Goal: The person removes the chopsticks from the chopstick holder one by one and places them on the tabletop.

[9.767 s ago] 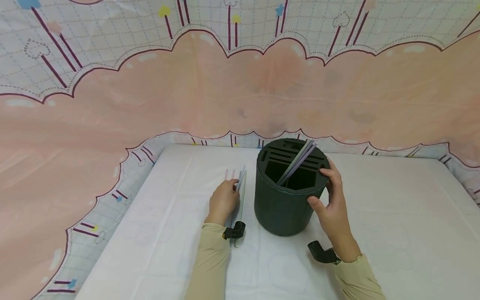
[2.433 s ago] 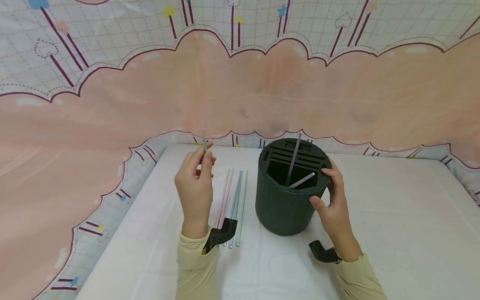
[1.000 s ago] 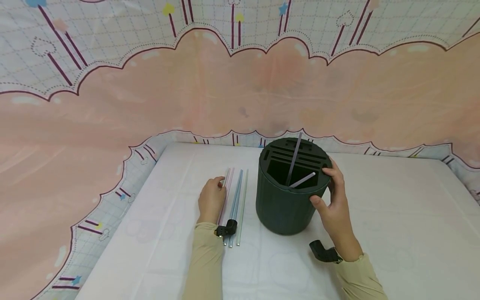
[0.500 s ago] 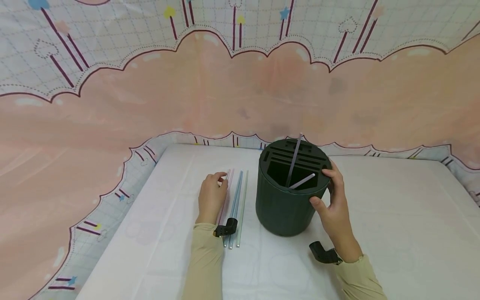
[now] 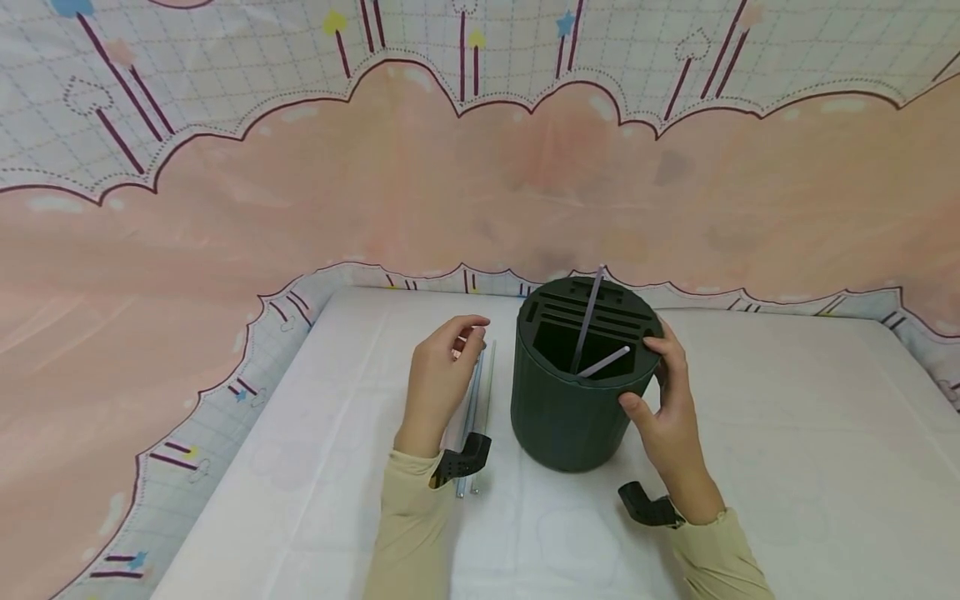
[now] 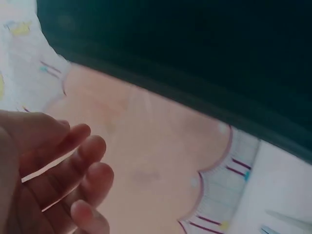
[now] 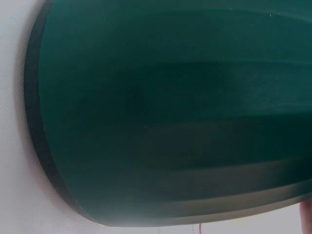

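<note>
My right hand point(image 5: 671, 417) holds the dark green round holder point(image 5: 566, 425) at its right side, thumb on the front wall and fingers at the top rim. Its slotted lid has a wide opening, where two slender purple sticks point(image 5: 588, 321) lean apart. The holder's ribbed wall point(image 7: 165, 112) fills the right wrist view. My left hand point(image 5: 437, 383) hovers left of the holder over the loose sticks, with nothing in its loosely bent fingers point(image 6: 92, 180). Below it lie blue sticks point(image 5: 469, 408) and a pale green stick point(image 5: 489, 392); the hand and forearm hide the pink ones.
A white cloth covers the table point(image 5: 810, 450). Behind it hangs a peach and white patterned backdrop point(image 5: 480, 183). Black camera mounts point(image 5: 463, 460) sit on both wrists, the left one overlapping the sticks in the head view.
Green and purple sticks stood together in the holder; now only purple ones do. My left hand carried a pale green stick to the left of the pink ones, released it, then rose rightward.
</note>
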`<move>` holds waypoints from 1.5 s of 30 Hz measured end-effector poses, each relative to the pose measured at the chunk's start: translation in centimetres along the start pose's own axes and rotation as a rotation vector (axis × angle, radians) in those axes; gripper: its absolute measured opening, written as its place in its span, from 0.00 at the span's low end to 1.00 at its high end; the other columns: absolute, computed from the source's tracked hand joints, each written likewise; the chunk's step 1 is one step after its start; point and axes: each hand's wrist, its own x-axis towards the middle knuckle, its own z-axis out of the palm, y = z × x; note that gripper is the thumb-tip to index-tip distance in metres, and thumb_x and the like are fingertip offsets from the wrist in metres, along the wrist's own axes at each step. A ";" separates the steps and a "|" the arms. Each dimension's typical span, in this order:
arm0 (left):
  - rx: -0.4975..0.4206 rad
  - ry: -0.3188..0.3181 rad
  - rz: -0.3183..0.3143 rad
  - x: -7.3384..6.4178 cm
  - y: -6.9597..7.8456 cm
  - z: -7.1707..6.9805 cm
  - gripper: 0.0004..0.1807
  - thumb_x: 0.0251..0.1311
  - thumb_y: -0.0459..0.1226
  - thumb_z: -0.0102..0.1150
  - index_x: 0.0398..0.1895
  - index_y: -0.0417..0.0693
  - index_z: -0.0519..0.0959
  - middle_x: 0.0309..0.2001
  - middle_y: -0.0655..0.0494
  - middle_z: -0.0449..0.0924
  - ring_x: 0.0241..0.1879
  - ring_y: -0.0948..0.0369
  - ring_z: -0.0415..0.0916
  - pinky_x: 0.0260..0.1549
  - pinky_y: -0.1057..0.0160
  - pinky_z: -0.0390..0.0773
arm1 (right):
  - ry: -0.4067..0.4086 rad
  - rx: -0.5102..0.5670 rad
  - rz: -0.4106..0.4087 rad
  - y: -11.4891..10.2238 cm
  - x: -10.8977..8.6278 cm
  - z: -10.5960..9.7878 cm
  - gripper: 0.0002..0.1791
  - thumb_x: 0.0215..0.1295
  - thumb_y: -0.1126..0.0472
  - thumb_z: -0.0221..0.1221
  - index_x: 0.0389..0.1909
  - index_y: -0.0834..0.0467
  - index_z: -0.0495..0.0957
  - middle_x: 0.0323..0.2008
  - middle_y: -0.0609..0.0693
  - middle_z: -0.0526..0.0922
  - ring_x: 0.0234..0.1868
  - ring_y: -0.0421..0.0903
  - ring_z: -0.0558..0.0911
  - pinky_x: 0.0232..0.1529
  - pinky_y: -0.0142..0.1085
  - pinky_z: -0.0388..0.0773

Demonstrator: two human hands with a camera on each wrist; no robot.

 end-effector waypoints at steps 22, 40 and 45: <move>-0.013 0.006 0.435 -1.6 7.1 -0.2 0.13 0.60 0.47 0.51 0.41 0.52 0.79 0.42 0.61 0.74 0.45 0.62 0.66 0.44 0.67 0.67 | 0.018 0.004 0.012 -1.1 -0.6 0.6 0.39 0.57 0.44 0.55 0.56 0.70 0.55 0.66 0.61 0.47 0.66 0.51 0.51 0.62 0.34 0.50; 0.261 -0.107 0.540 -2.2 9.0 1.1 0.15 0.56 0.55 0.51 0.36 0.59 0.81 0.40 0.68 0.76 0.50 0.65 0.65 0.47 0.53 0.59 | -0.002 -0.006 -0.010 -0.1 0.1 0.1 0.40 0.58 0.43 0.54 0.56 0.71 0.55 0.65 0.65 0.45 0.66 0.50 0.50 0.62 0.32 0.50; 0.264 -0.109 0.536 -2.3 9.0 1.2 0.14 0.57 0.53 0.51 0.33 0.58 0.80 0.37 0.68 0.77 0.49 0.66 0.66 0.49 0.52 0.58 | -0.006 -0.007 -0.032 0.2 0.1 0.1 0.40 0.58 0.43 0.54 0.56 0.72 0.54 0.65 0.65 0.46 0.66 0.52 0.50 0.62 0.33 0.50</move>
